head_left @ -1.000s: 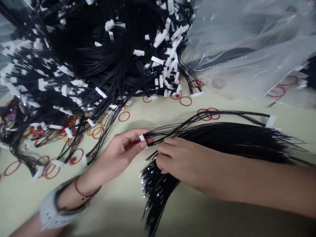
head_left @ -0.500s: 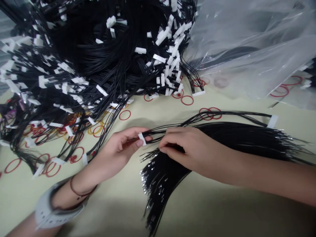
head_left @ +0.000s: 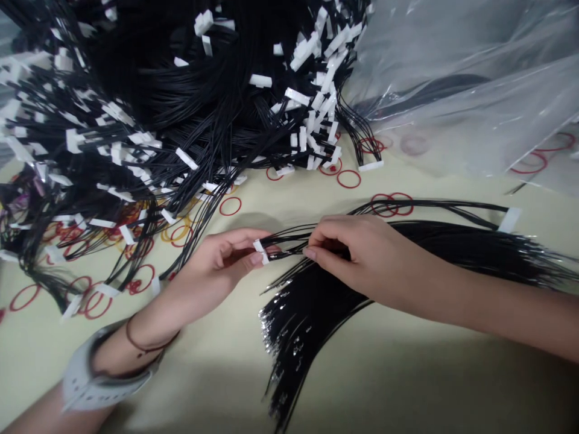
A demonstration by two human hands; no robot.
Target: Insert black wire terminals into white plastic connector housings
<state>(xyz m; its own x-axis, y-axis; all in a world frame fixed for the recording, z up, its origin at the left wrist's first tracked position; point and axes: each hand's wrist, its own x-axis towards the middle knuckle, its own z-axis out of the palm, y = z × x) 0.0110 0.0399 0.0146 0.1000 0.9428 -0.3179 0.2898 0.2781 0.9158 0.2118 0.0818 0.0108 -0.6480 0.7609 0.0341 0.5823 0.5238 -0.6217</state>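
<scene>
Left hand nearly shut, pinching a white connector; right hand pinching its black wires. Wire heap crowds the surface, plastic bag along the right edge.

The wires were glossy black, ending in white plugs. Thin red rubber bands, a few yellow, made loose rings on the pale cream table, beside a clear plastic bag. The wrist strap was gray.
</scene>
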